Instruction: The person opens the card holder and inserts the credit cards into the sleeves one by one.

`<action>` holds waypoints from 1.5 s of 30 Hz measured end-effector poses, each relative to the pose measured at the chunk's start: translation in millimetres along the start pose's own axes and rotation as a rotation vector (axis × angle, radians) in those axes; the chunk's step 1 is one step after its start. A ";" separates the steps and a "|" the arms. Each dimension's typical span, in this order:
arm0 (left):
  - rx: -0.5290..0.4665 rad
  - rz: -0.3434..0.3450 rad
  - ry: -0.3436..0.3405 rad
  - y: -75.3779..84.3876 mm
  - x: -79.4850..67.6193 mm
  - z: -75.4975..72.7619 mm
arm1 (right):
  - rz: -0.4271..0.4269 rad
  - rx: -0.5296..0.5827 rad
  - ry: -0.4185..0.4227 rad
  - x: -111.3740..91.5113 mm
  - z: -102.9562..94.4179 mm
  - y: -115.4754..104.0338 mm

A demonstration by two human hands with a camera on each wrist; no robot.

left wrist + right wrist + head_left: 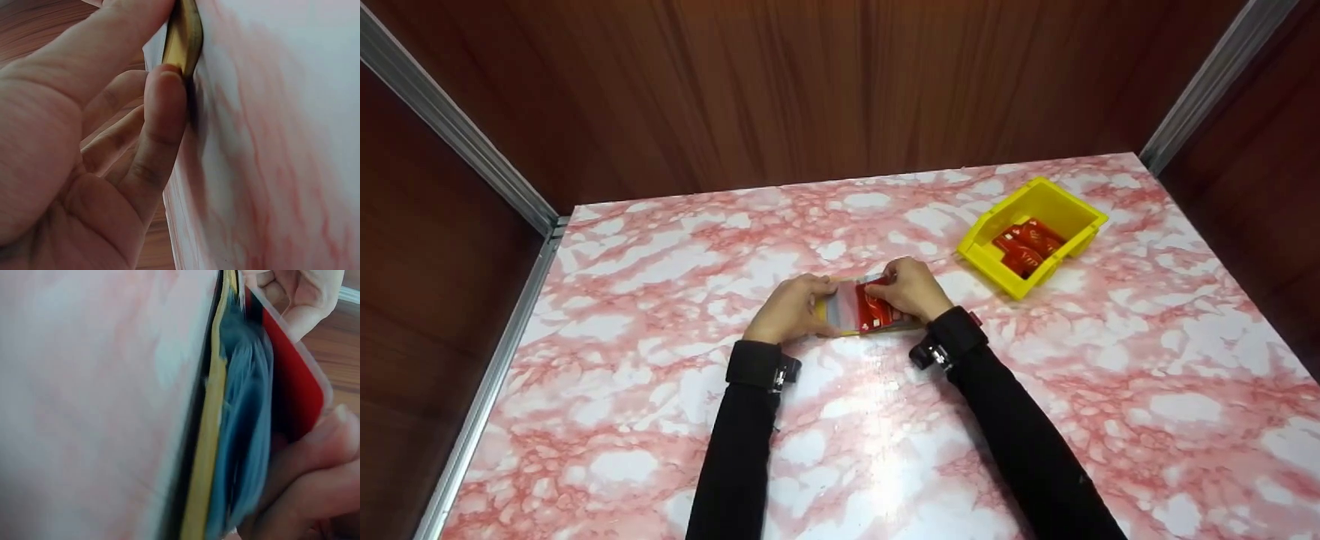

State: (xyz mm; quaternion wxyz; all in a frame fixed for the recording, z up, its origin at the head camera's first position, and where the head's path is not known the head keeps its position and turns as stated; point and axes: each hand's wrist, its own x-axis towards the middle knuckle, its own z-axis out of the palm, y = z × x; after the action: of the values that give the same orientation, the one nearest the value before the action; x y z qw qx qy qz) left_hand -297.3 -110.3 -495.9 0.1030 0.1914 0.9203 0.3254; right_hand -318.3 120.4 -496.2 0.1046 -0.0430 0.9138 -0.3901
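An open card holder point(845, 304) with a yellow cover and clear plastic sleeves lies on the table. My left hand point(791, 309) grips its left edge, with thumb and fingers at the yellow cover point(183, 39) in the left wrist view. Over the sleeves, my right hand point(916, 289) pinches a red card point(874, 309). The right wrist view shows this card tilted up from the stacked sleeves point(247, 399), its near edge between thumb and finger. Whether part of the card sits inside a sleeve cannot be told.
A yellow plastic bin point(997, 277) stands to the right of the card holder, with several red cards point(1029, 246) inside. Pink-and-white marbled tabletop point(660, 420) surrounds the hands. Brown wood-grain panels point(810, 90) rise behind the table and at both sides.
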 end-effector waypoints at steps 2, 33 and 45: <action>0.002 0.001 -0.002 0.1 0.6 0.3 | 0.017 0.006 -0.019 -0.1 -1.7 0.8; -0.011 0.009 0.015 -0.9 1.1 0.7 | -0.084 0.048 0.024 1.9 2.2 -1.2; -0.031 -0.005 0.009 -1.1 2.1 1.4 | -0.163 -0.049 0.072 -1.7 3.2 -4.2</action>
State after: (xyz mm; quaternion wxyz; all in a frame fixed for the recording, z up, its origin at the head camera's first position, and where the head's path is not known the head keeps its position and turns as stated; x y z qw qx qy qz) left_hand -299.1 -109.4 -497.8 0.1026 0.1859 0.9161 0.3401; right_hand -315.9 115.5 -495.1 0.0384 -0.1058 0.9197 -0.3761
